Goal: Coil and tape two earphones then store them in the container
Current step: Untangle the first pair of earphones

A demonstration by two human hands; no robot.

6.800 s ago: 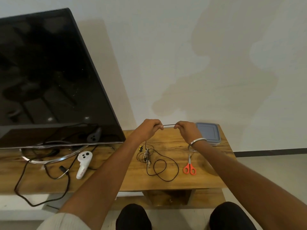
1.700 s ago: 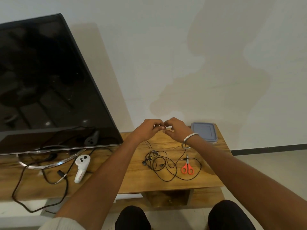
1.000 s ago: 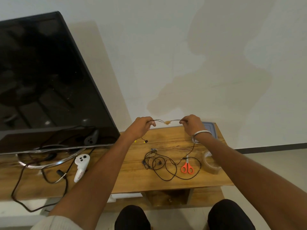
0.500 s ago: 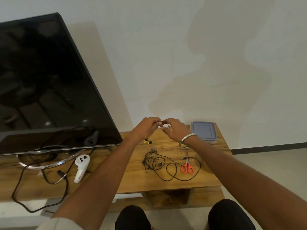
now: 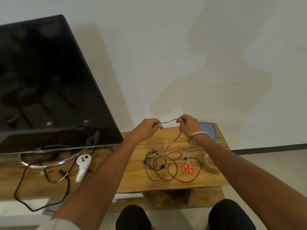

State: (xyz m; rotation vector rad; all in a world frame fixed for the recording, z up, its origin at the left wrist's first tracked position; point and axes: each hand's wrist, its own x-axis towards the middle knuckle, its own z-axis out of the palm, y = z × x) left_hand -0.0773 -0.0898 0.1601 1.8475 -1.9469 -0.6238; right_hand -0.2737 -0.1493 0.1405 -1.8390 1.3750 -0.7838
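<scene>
Above the wooden table, my left hand and my right hand each pinch one end of a short stretch of thin black earphone cable. The cable drops from my right hand to a loose tangle of black earphone wires lying on the table. Orange-handled scissors lie right of the tangle, with a roll of clear tape beside them, partly behind my right forearm. A grey lidded container stands at the back right, behind my right wrist.
A large black TV on a metal stand fills the left side. A white controller and black power cords lie in front of it. The white wall is close behind the table. My knees are below the table's front edge.
Half a second ago my hands were together over the table; now they have drawn apart, with a short length of earphone cable stretched between them.
</scene>
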